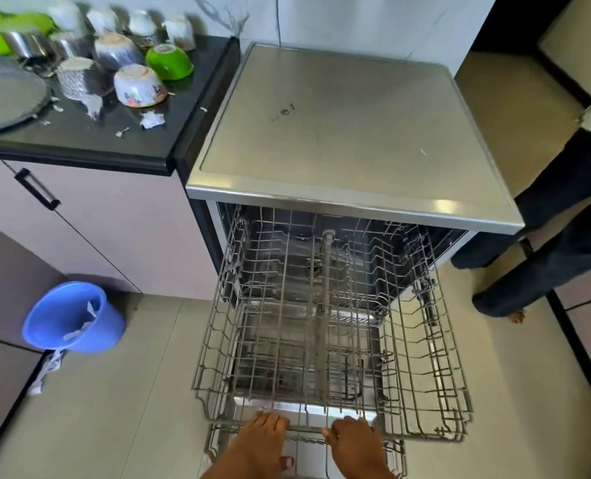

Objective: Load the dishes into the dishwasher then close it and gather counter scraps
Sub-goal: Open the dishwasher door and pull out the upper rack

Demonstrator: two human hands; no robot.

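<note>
The dishwasher (339, 133) stands open beside the black surface (90, 140). Its upper wire rack (321, 323) is pulled far out, with its long side running from the machine toward the person. Another rack (307, 447) sits lower, under the hands.

The left hand (266, 428) holds the front bar of the upper rack, fingers curled over it. The right hand (352, 433) grips the same bar just beside it. Both racks look bare.

On the surface, bowls (140, 85) and cups (180, 31) sit upside down, near a green bowl (169, 62), steel cups (28, 44) and a big grey plate (7, 98). Small paper scraps (151, 119) lie near the front edge.

A blue bucket (71, 319) with paper inside stands on the floor to the left. Another person's legs (542, 257) stand at the right.
</note>
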